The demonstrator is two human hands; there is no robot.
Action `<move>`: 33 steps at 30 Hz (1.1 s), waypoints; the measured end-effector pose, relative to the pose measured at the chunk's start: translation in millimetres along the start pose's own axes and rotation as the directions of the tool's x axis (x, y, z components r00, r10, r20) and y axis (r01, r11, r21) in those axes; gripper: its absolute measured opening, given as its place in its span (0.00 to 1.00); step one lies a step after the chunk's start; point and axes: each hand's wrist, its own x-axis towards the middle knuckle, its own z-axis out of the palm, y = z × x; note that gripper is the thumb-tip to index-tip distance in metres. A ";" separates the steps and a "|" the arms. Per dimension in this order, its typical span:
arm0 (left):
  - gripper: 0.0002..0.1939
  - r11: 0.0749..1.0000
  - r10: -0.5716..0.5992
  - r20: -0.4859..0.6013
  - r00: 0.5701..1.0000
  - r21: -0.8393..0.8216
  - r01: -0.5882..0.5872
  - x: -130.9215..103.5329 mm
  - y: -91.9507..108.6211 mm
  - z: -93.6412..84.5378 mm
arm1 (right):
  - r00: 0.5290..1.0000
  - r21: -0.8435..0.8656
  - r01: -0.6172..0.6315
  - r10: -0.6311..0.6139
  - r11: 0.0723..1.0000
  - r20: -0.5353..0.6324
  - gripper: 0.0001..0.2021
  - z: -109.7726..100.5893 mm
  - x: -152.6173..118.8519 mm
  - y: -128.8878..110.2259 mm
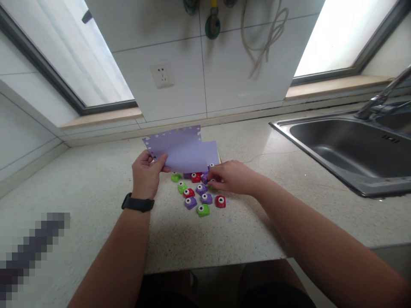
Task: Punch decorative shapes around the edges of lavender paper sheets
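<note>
My left hand (149, 169) is closed on the left edge of a purple sheet of paper (180, 149), thumb on top. Small cut-outs run along the sheet's left and top edges. My right hand (231, 177) has its fingers pinched at a purple paper punch (204, 178) by the sheet's lower right corner; the fingers partly cover it. Several more small punches lie loosely in front of the sheet, among them a green punch (203, 210), a red punch (221, 201) and another purple punch (190, 202). The sheet hides what lies under it.
A stone countertop (180, 244) carries everything. To the right is a steel sink (340, 149) with a faucet (375, 102). The tiled wall behind has a power socket (162, 75) and a hanging cord (272, 34). Windows flank it. A blurred-out patch covers the lower left.
</note>
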 end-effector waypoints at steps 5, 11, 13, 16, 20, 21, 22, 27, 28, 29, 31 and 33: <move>0.16 1.000 -0.003 0.001 1.000 0.003 0.003 0.5 -0.8 -0.5 | 0.996 0.158 0.077 -0.084 0.984 0.035 0.06 -4.0 -2.4 -7.7; 0.16 1.000 -0.001 0.011 1.000 0.018 0.001 -0.2 0.5 -0.2 | 0.984 0.130 0.113 -0.129 0.985 0.123 0.09 -0.1 -2.0 -13.1; 0.16 1.000 -0.002 0.014 1.000 0.021 0.002 -0.4 0.7 0.1 | 0.988 0.081 0.095 -0.104 0.992 0.118 0.09 2.2 -1.9 -14.1; 0.16 1.000 -0.006 0.022 1.000 0.010 0.006 -0.4 -0.4 0.4 | 0.991 0.048 0.070 -0.075 0.996 0.112 0.08 4.3 -2.1 -16.8; 0.17 1.000 -0.021 0.037 0.999 -0.014 0.021 0.1 -4.4 0.5 | 0.991 0.039 0.065 -0.069 0.997 0.111 0.07 3.9 -2.0 -20.9; 0.17 1.000 -0.021 0.039 0.999 -0.021 0.022 0.4 -5.6 0.5 | 0.993 0.043 0.058 -0.062 0.997 0.105 0.07 3.1 -2.0 -21.3; 0.17 0.999 -0.023 0.038 0.999 -0.029 0.024 0.7 -6.8 0.5 | 0.994 0.055 0.046 -0.051 0.997 0.094 0.07 1.7 -2.1 -21.3; 0.18 0.990 -0.070 0.013 0.997 -0.124 0.071 2.6 -9.2 2.2 | 0.999 0.217 0.004 0.006 0.976 -0.046 0.07 -9.0 -5.0 -14.2; 0.18 0.985 -0.086 0.004 0.996 -0.146 0.086 2.7 -8.7 2.7 | 0.994 0.266 0.020 0.009 0.964 -0.109 0.07 -10.7 -5.7 -11.6; 0.19 0.981 -0.102 -0.004 0.995 -0.168 0.100 2.6 -7.9 3.3 | 0.983 0.321 0.045 0.016 0.946 -0.184 0.06 -11.8 -6.2 -8.8; 0.19 0.971 -0.128 -0.018 0.992 -0.205 0.121 2.1 -5.9 4.4 | 0.939 0.434 0.102 0.058 0.895 -0.340 0.06 -11.6 -6.3 -3.2; 0.20 0.964 -0.134 -0.030 0.991 -0.235 0.124 1.3 -3.9 5.3 | 0.883 0.535 0.125 0.153 0.836 -0.445 0.08 -8.2 -4.7 1.9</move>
